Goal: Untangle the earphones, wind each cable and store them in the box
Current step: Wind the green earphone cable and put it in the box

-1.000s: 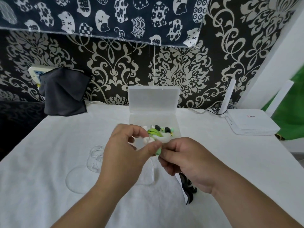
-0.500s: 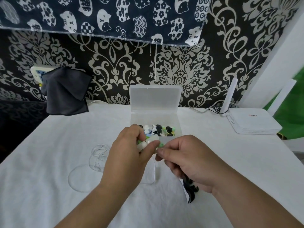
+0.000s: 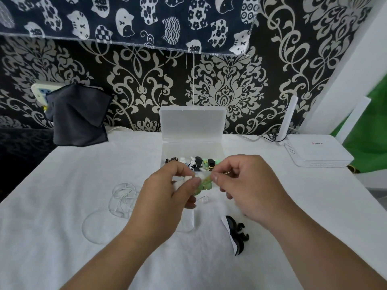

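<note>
Green-white earphones (image 3: 201,183) – pinched between hands, before box (image 3: 192,147)

— At table centre, toward the wall? The clear plastic box (image 3: 192,150), lid upright behind it, small black, white and green earphone pieces (image 3: 193,163) inside along its near edge.

— Just before it? Left hand (image 3: 169,197) and right hand (image 3: 249,189), side by side above the white tablecloth (image 3: 62,185), pinching a small white and green earphone bundle (image 3: 202,182) between them.

— Left of the hands? Loops of thin white cable (image 3: 123,197) on the cloth.

— Near right? A black cable clump (image 3: 237,233).

— Far left? A dark grey cloth (image 3: 77,116) against the wall.

— Far right? A flat white router (image 3: 320,153).
</note>
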The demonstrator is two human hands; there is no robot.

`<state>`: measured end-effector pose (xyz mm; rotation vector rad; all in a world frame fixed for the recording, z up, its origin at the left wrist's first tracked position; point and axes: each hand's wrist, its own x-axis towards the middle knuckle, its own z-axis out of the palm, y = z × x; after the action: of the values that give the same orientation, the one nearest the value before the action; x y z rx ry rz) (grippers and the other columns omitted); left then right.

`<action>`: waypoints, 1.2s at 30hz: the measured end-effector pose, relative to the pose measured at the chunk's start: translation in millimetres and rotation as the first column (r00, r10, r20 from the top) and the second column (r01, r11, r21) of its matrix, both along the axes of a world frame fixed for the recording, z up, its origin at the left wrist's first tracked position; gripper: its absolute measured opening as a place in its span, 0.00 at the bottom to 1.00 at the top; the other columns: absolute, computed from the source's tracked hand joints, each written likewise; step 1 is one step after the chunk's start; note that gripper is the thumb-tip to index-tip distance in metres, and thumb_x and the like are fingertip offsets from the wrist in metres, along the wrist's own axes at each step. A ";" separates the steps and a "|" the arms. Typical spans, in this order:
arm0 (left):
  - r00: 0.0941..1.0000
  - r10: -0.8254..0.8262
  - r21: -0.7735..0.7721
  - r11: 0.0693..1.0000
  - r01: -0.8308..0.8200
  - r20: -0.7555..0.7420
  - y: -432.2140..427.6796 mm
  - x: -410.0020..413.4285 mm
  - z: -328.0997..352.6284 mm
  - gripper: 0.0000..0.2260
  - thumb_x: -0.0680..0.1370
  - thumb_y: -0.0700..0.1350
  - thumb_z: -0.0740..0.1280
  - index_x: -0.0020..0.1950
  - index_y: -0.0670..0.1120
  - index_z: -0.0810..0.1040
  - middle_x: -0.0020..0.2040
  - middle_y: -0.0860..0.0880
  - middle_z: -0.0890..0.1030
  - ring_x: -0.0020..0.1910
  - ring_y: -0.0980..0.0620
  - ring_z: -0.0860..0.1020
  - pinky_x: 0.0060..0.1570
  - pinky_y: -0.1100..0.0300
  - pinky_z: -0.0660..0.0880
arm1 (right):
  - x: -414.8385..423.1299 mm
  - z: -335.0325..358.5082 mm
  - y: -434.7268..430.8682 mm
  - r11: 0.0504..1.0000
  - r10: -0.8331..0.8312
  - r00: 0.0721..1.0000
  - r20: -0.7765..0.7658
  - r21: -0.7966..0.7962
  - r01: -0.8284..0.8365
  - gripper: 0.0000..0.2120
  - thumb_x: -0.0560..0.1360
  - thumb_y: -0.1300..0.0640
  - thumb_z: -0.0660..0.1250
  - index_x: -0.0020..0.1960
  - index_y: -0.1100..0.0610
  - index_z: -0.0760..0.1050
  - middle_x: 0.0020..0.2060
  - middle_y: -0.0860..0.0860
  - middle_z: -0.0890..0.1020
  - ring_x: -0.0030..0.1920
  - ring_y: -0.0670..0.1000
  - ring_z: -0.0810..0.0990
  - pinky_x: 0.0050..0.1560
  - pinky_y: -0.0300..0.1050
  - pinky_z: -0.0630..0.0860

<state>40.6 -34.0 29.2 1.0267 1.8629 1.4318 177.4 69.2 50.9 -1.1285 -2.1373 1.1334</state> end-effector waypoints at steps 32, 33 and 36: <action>0.986 -0.019 -0.005 1.000 0.018 -0.164 -3.1 17.8 -5.0 0.17 0.69 0.51 0.77 0.48 0.62 0.71 0.47 0.64 0.79 0.34 0.54 0.82 0.38 0.53 0.80 | -1.3 6.1 -2.0 0.989 0.089 0.995 0.043 0.115 -0.093 0.06 0.77 0.56 0.70 0.45 0.49 0.85 0.34 0.43 0.84 0.36 0.42 0.82 0.42 0.42 0.80; 0.988 0.014 0.003 1.000 -0.013 -0.154 -2.8 18.0 -5.1 0.17 0.69 0.51 0.77 0.49 0.63 0.71 0.47 0.63 0.79 0.33 0.54 0.82 0.38 0.52 0.80 | -2.2 6.5 -4.8 0.984 0.093 0.995 0.042 0.149 -0.098 0.05 0.77 0.56 0.70 0.46 0.48 0.85 0.35 0.41 0.84 0.37 0.41 0.82 0.41 0.38 0.79; 0.993 0.051 0.035 0.998 -0.048 -0.107 -2.5 18.3 -4.0 0.18 0.70 0.48 0.77 0.50 0.66 0.75 0.46 0.60 0.80 0.32 0.53 0.82 0.37 0.55 0.80 | -4.1 7.0 -11.7 0.968 0.081 0.997 0.006 0.237 -0.080 0.03 0.73 0.55 0.74 0.44 0.47 0.84 0.36 0.40 0.83 0.42 0.38 0.81 0.42 0.29 0.74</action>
<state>58.9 -36.5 25.1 1.1000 1.9602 1.4653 173.2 57.5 57.9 -0.9383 -2.2626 0.8825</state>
